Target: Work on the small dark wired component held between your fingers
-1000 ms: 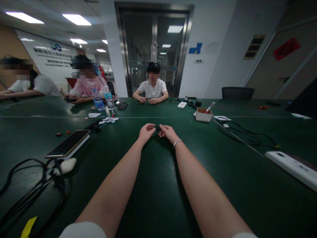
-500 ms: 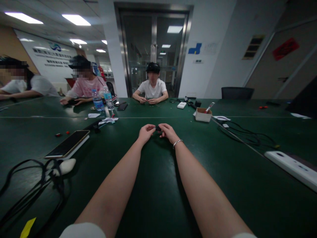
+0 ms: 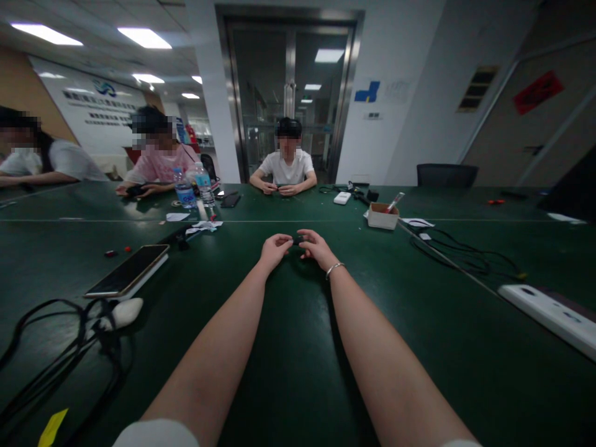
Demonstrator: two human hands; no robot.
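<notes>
Both arms reach forward over the dark green table [image 3: 288, 347]. My left hand [image 3: 276, 251] pinches a small black object [image 3: 297, 241] between thumb and fingertips; it is too small and dark to name its kind. Close on its other side is my right hand [image 3: 317, 249], wearing a silver bangle [image 3: 335, 269] at the wrist. Its index finger is raised and parted from the thumb, around the object's right end. Whether a right fingertip still touches the object I cannot tell.
Left of my arms lie a phone [image 3: 128, 271], a white mouse-shaped thing [image 3: 125, 313] and black cables [image 3: 60, 357]. On the right are a small box [image 3: 382, 218], more cables [image 3: 470, 251] and a white power strip [image 3: 549, 316]. Several people sit around the table, one opposite [image 3: 288, 166].
My right index finger has lifted slightly off the small black object and opened away from the thumb. My left hand keeps its pinch in the same place.
</notes>
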